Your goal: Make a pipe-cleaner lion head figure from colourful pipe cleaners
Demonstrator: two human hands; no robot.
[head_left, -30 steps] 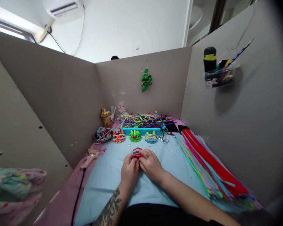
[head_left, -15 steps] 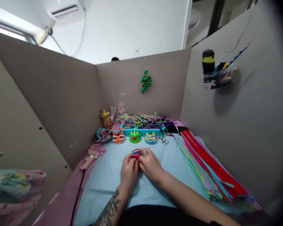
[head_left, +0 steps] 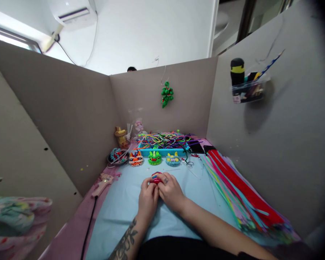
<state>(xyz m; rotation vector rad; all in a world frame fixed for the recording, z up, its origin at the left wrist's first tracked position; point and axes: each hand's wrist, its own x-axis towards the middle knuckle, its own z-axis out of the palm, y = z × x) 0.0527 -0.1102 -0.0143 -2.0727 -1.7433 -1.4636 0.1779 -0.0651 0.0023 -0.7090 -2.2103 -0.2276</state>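
Between my hands is a small red pipe-cleaner piece (head_left: pixel 156 178) with a bit of blue on it, partly covered by fingers. My left hand (head_left: pixel 148 193) grips its left side, and my right hand (head_left: pixel 171 189) closes over its right side. Both rest low above the light blue cloth (head_left: pixel 124 209). Beyond them stand three finished-looking pipe-cleaner animal heads: an orange and white one (head_left: pixel 136 159), a green one (head_left: pixel 154 158) and a blue and yellow one (head_left: pixel 173 159).
A blue tray (head_left: pixel 162 153) heaped with pipe cleaners stands at the back. Scissors (head_left: pixel 189 163) lie right of the heads. Bundled pipe cleaners (head_left: pixel 246 187) run along the right. A pink glue gun (head_left: pixel 103 184) and a dark bowl (head_left: pixel 117 157) are on the left. Grey partitions surround the table.
The piece has turned in my fingers: it showed blue and pink strands on top before and shows mostly red now. My right fingers have shifted slightly over it.
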